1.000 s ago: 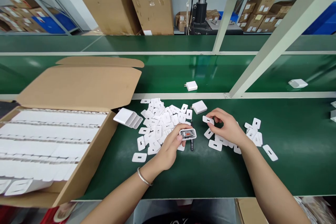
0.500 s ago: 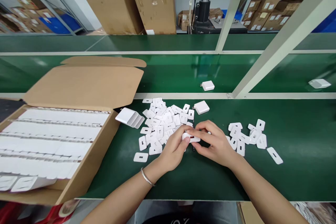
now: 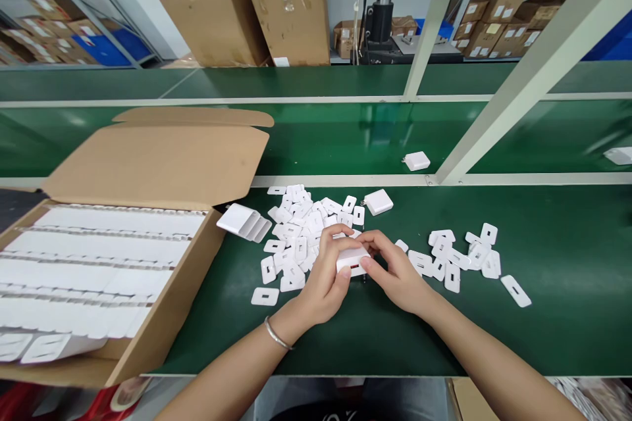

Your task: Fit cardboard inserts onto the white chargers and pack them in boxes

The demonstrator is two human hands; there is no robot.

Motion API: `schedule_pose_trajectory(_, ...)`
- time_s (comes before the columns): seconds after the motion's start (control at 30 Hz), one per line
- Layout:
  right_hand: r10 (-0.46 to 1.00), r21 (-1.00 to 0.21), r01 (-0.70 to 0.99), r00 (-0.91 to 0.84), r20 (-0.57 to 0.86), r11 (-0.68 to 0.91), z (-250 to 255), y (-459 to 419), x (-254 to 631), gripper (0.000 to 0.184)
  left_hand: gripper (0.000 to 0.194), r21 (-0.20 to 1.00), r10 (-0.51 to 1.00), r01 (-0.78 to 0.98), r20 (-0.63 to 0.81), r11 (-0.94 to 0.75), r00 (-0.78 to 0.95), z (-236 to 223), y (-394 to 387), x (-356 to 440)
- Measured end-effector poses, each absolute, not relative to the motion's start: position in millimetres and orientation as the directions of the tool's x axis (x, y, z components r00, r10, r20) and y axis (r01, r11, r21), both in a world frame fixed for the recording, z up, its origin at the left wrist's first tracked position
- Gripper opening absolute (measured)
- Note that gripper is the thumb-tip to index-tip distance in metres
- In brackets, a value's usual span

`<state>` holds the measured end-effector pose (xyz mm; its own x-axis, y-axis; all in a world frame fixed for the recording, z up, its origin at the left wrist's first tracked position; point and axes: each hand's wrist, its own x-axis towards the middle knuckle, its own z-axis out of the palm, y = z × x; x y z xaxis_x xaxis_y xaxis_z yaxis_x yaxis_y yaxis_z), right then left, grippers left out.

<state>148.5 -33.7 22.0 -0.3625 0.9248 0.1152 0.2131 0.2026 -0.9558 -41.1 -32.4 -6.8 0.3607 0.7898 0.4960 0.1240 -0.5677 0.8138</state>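
Far to the left of the hands, an open carton [image 3: 172, 309] stands with its lid [image 3: 162, 161] folded back, rows of white pieces [image 3: 99, 270] packed inside. Closer in, a short stack of white sleeves [image 3: 239, 220] lies tipped over on the worktop [image 3: 567, 329]. Just beyond the left hand, and to its left, spreads a loose heap of slotted white plates [image 3: 296, 223], some overlapping. The left hand [image 3: 323, 283], a silvery bracelet [image 3: 276, 334] at its wrist, is curled nearly closed around a white casing [image 3: 350, 255], whose slotted end faces the wearer. That casing sits between the two hands, above the worktop. The right hand [image 3: 397, 276] has its thumb and fingers drawn together on the casing's right end. Beyond the hands lies a white plug [image 3: 379, 202], with a second plug [image 3: 417, 161] farther off on the green belt [image 3: 320, 138]. Right of the right hand, a smaller scatter of plates [image 3: 443, 250] lies flat, and one lone plate [image 3: 516, 291] rests slightly nearer the wearer.
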Motion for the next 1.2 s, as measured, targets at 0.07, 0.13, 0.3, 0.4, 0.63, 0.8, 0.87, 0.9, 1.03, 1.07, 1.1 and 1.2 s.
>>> schedule_pose_trajectory(0.07, 0.935, -0.945, 0.234, -0.323, 0.146, 0.228, 21.2, -32.6, 150.3, 0.025, 0.037, 0.827, 0.808, 0.161, 0.453, -0.538, 0.376, -5.5, -31.4, -42.5)
schedule_pose_trajectory(0.13, 0.942, -0.931, 0.261, -0.285, 0.179, 0.256, 21.0, -31.4, 152.8, 0.026, 0.042, 0.850, 0.827, 0.173, 0.403, -0.497, 0.393, -4.2, -29.4, -44.0)
schedule_pose_trajectory(0.3, 0.939, -0.919, 0.280, -0.279, 0.200, 0.278, 22.0, -30.5, 155.1, 0.025, 0.042, 0.896, 0.817, 0.096, 0.347, -0.434, 0.461, -2.3, -24.0, -46.0)
schedule_pose_trajectory(0.4, 0.941, -0.921, 0.279, -0.276, 0.194, 0.272, 21.7, -30.9, 153.8, 0.024, 0.036, 0.905, 0.822, 0.060, 0.353, -0.421, 0.446, -3.4, -23.4, -44.9)
schedule_pose_trajectory(0.63, 0.942, -0.905, 0.328, -0.284, 0.180, 0.272, 21.8, -32.7, 150.9, 0.027, 0.037, 0.900, 0.828, 0.039, 0.381, -0.434, 0.412, -8.3, -24.0, -41.4)
schedule_pose_trajectory(0.8, 0.946, -0.886, 0.368, -0.263, 0.191, 0.281, 24.1, -35.0, 149.1, 0.024, 0.037, 0.892, 0.824, 0.040, 0.398, -0.450, 0.404, -9.8, -23.5, -42.0)
schedule_pose_trajectory(0.87, 0.943, -0.881, 0.371, -0.261, 0.205, 0.294, 24.0, -35.5, 149.3, 0.026, 0.038, 0.890, 0.822, 0.040, 0.402, -0.455, 0.404, -9.2, -24.4, -42.6)
schedule_pose_trajectory(0.9, 0.941, -0.877, 0.372, -0.259, 0.216, 0.304, 23.8, -35.6, 149.4, 0.027, 0.039, 0.891, 0.822, 0.036, 0.400, -0.452, 0.405, -8.5, -25.0, -42.9)
schedule_pose_trajectory(1.03, 0.933, -0.862, 0.378, -0.256, 0.253, 0.338, 22.1, -35.2, 149.7, 0.030, 0.047, 0.915, 0.826, 0.006, 0.361, -0.403, 0.432, -4.9, -26.2, -44.3)
schedule_pose_trajectory(1.07, 0.932, -0.861, 0.378, -0.255, 0.256, 0.340, 21.8, -35.1, 149.5, 0.030, 0.049, 0.918, 0.823, 0.001, 0.356, -0.397, 0.442, -4.3, -25.8, -44.7)
schedule_pose_trajectory(1.1, 0.933, -0.862, 0.378, -0.253, 0.256, 0.339, 21.6, -34.9, 149.4, 0.031, 0.050, 0.916, 0.818, -0.002, 0.359, -0.400, 0.450, -4.0, -25.2, -45.1)
schedule_pose_trajectory(1.2, 0.934, -0.865, 0.373, -0.251, 0.254, 0.336, 21.9, -34.5, 149.0, 0.033, 0.046, 0.893, 0.795, 0.000, 0.402, -0.451, 0.454, -4.1, -22.3, -45.9)
